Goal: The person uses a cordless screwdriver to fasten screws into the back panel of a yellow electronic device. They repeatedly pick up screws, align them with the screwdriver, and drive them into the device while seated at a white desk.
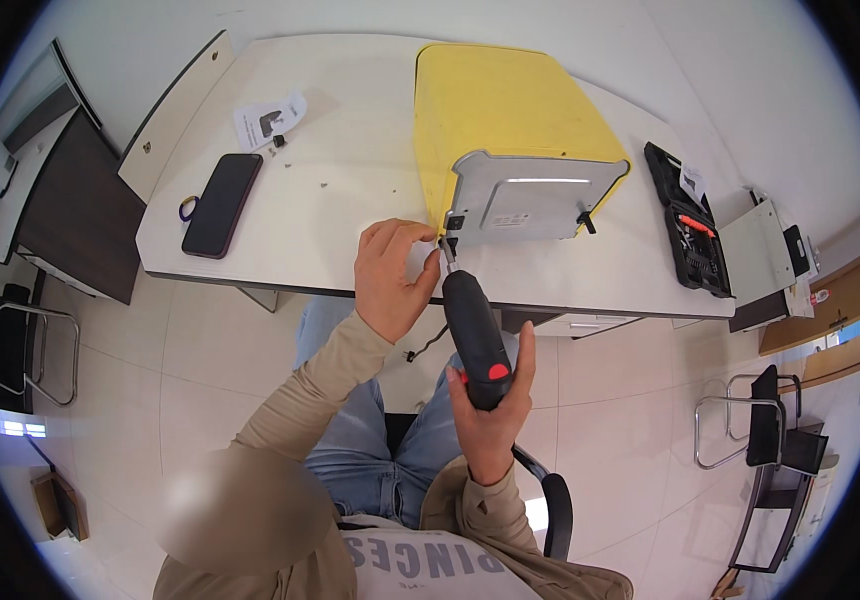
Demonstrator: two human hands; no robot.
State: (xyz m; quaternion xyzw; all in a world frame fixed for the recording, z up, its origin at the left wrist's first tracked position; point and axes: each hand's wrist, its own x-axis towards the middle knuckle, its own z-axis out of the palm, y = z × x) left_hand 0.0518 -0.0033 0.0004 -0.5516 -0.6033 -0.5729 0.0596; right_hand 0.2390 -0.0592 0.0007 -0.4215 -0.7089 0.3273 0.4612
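Note:
A yellow appliance (495,110) lies on its side on the white table (350,170), its grey metal base plate (530,195) facing me. My right hand (490,415) grips a black electric screwdriver (475,335) with a red button, its bit set against the plate's lower left corner. My left hand (390,275) pinches the bit near that corner, fingers closed around the tip.
A black phone (222,203) lies on the table's left, with a paper sheet (268,118) behind it. An open black tool case (690,232) sits at the right end. Metal-framed chairs stand at left (20,345) and right (760,425). I sit on a black chair.

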